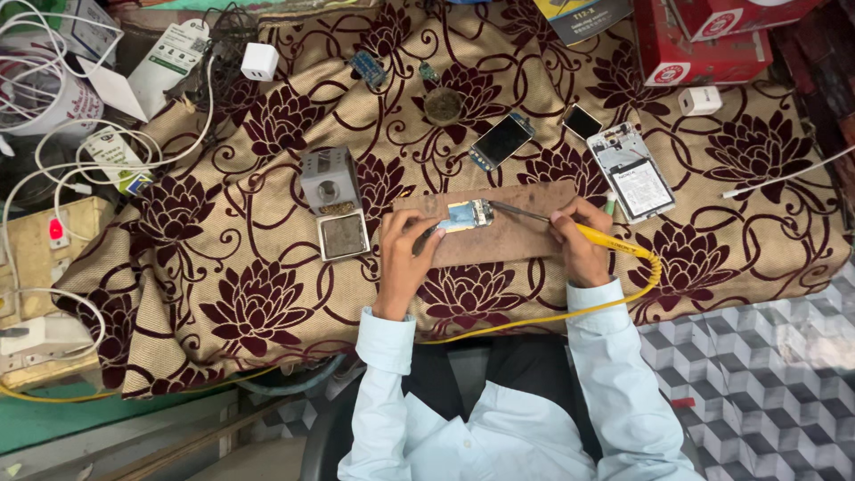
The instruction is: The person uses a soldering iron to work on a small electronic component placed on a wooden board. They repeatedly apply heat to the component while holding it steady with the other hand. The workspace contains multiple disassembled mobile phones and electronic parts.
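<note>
The small circuit board lies on the brown wooden board, near the centre of the flower-patterned cloth; the left hand, at 8 o'clock from the circuit board, has its fingers curled around a dark tool touching the board's left edge; the right hand, at 4 o'clock, is closed in a pen grip on the yellow soldering iron, tip resting at the circuit board's right edge; the grey iron stand sits at 9 o'clock; an opened phone lies at 2 o'clock.
</note>
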